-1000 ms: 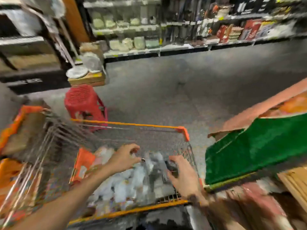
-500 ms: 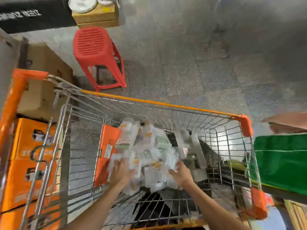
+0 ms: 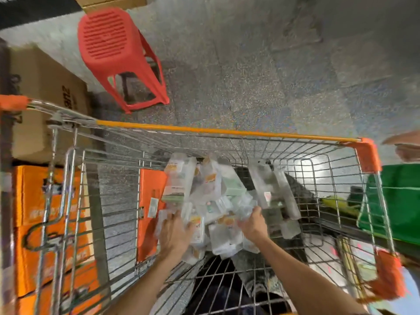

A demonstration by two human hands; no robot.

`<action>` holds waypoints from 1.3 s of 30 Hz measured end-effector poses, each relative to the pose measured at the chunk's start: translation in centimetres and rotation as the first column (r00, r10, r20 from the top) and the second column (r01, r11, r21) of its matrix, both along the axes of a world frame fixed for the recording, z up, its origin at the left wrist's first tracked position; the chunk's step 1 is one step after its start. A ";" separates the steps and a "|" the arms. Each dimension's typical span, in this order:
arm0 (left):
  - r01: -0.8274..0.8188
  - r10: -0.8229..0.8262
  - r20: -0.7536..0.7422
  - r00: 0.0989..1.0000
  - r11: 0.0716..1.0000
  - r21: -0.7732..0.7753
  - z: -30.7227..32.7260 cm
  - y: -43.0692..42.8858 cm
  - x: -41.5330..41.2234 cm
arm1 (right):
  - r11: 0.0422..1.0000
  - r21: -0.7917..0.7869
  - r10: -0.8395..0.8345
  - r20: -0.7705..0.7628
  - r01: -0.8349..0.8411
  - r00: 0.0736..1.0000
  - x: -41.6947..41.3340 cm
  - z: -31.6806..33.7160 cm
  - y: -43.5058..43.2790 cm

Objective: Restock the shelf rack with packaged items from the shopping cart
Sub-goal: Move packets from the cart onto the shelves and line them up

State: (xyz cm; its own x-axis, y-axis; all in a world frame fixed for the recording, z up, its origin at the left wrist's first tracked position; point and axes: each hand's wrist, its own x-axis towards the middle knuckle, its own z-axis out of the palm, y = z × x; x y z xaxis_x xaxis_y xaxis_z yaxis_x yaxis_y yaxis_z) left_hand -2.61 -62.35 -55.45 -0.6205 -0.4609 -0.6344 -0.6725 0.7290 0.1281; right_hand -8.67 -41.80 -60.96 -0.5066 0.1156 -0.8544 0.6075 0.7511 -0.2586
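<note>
- Two hands are down inside the shopping cart (image 3: 227, 131). All places below are given relative to the cart.
- Outside the cart's left wall: orange cartons (image 3: 29, 201), stacked, with a brown cardboard box (image 3: 45, 87) beyond them. A red stool (image 3: 118, 48) stands past the cart's far rim, well apart.
- Inside the cart, left of centre: an orange box (image 3: 151, 201) stands on end, just beside the heap.
- left hand (image 3: 175, 235): in the basket at the heap's near-left edge, back of the hand up. The fingers reach forward over the film with their tips buried and blurred, so I cannot tell whether they grip.
- packets (image 3: 216, 196): clear film packs in a loose heap mid-basket.
  - They lie between the two hands and run on toward the cart's far wall.
  - Long axes mostly run near-to-far, and some are fanned sideways.
  - The stock therefore lies ahead of both sets of fingertips. Neither hand is clearly nearer.
- right hand (image 3: 253, 223): at the heap's near-right edge, with the fingers curled round a clump of packets.
- Judgement: the next move is a two-handed gather and a lift straight up over the cart's near rim. The film looks slippery, so loose packs could slide out between the hands.
- Outside the cart's right wall: a green bag (image 3: 400, 201), just beside the wire. The shelf rack is not in view.
</note>
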 end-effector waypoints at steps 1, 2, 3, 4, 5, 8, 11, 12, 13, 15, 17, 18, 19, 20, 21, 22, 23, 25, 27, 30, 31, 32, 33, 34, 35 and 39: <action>-0.088 0.092 -0.039 0.995 0.993 0.081 0.4 -0.1 0.0 | 0.999 -0.037 -0.035 -0.001 0.035 0.999 0.1 0.2 0.4; -0.181 0.194 -0.057 0.979 0.967 0.176 0.5 -0.1 0.0 | 0.995 -0.076 -0.062 -0.003 0.062 0.998 0.2 0.5 0.8; -0.269 0.293 -0.049 0.955 0.922 0.278 0.9 -0.1 0.0 | 0.988 -0.130 -0.081 -0.008 0.079 0.997 0.2 0.9 1.2; -0.320 0.360 -0.040 0.932 0.870 0.376 1.4 -0.1 -0.1 | 0.977 -0.186 -0.109 -0.005 0.106 0.994 0.4 1.2 1.7; -0.355 0.410 -0.028 0.912 0.819 0.452 1.6 -0.2 -0.1 | 0.963 -0.235 -0.141 -0.008 0.135 0.990 0.7 1.0 2.3; -0.348 0.411 0.023 0.911 0.737 0.579 3.1 0.7 -1.6 | 0.889 -0.368 -0.276 0.040 0.271 0.960 0.4 3.9 3.8; -0.295 0.358 0.054 0.932 0.664 0.687 5.5 2.7 -3.7 | 0.833 -0.452 -0.352 0.011 0.319 0.936 -0.5 9.6 4.5; -0.269 0.339 0.047 0.940 0.647 0.714 6.0 3.4 -4.4 | 0.814 -0.481 -0.376 -0.010 0.326 0.926 -0.7 11.1 5.0; -0.219 0.300 0.025 0.954 0.633 0.743 7.2 4.9 -5.4 | 0.797 -0.506 -0.414 -0.062 0.329 0.908 -0.6 13.1 6.0; -0.139 0.240 -0.013 0.971 0.604 0.785 8.4 6.7 -7.1 | 0.762 -0.545 -0.485 -0.120 0.351 0.866 -0.9 16.1 7.1; -0.079 0.213 -0.045 0.976 0.537 0.840 10.3 9.6 -8.9 | 0.720 -0.575 -0.579 -0.191 0.388 0.792 -0.8 19.0 9.3; -0.047 0.198 -0.064 0.978 0.509 0.859 11.3 11.2 -9.7 | 0.691 -0.601 -0.625 -0.218 0.402 0.749 -0.7 20.2 10.4; -0.008 0.189 -0.093 0.978 0.475 0.880 12.4 12.6 -10.3 | 0.655 -0.631 -0.672 -0.238 0.414 0.701 -0.6 21.2 11.5; 0.013 0.202 -0.114 0.973 0.445 0.895 13.2 13.7 -10.8 | 0.619 -0.656 -0.713 -0.240 0.431 0.659 -0.5 22.2 12.2; 0.052 0.185 -0.139 0.973 0.414 0.909 14.5 15.9 -10.9 | 0.570 -0.692 -0.763 -0.246 0.443 0.597 0.3 23.5 13.8; 0.085 0.164 -0.157 0.974 0.375 0.923 16.2 18.0 -10.7 | 0.548 -0.723 -0.785 -0.270 0.421 0.558 1.2 24.8 15.2; 0.121 0.147 -0.178 0.973 0.334 0.935 17.4 19.3 -10.5 | 0.554 -0.738 -0.783 -0.305 0.386 0.542 1.7 25.6 16.0; 0.214 0.072 -0.240 0.968 0.259 0.942 20.5 23.5 -9.2 | 0.602 -0.718 -0.777 -0.425 0.349 0.465 4.0 28.2 19.3; 0.294 0.037 -0.305 0.951 0.180 0.939 23.5 26.8 -8.4 | 0.624 -0.714 -0.766 -0.480 0.317 0.426 6.0 31.2 22.4; 0.406 -0.036 -0.405 0.914 0.093 0.909 27.7 31.9 -7.3 | 0.665 -0.696 -0.742 -0.575 0.271 0.345 9.5 36.6 27.1; 0.446 -0.050 -0.443 0.895 0.056 0.894 29.2 33.5 -6.8 | 0.681 -0.686 -0.731 -0.611 0.258 0.303 10.6 38.5 28.8; 0.494 -0.079 -0.492 0.867 0.007 0.869 31.4 36.0 -6.0 | 0.705 -0.666 -0.709 -0.665 0.242 0.236 12.2 41.1 30.9; 0.543 -0.102 -0.544 0.833 -0.037 0.839 33.3 38.2 -5.2 | 0.726 -0.646 -0.686 -0.700 0.235 0.197 13.6 43.1 32.9; 0.592 -0.118 -0.597 0.793 -0.083 0.802 35.3 40.3 -4.8 | 0.745 -0.623 -0.663 -0.730 0.237 0.165 14.7 45.4 34.9; 0.629 -0.120 -0.640 0.759 -0.116 0.769 37.1 41.4 -4.3 | 0.752 -0.604 -0.649 -0.747 0.265 0.140 15.3 46.8 36.2; 0.809 -0.115 -0.839 0.532 -0.225 0.543 44.9 48.7 -2.4 | 0.766 -0.480 -0.524 -0.852 0.429 -0.017 20.0 54.0 43.0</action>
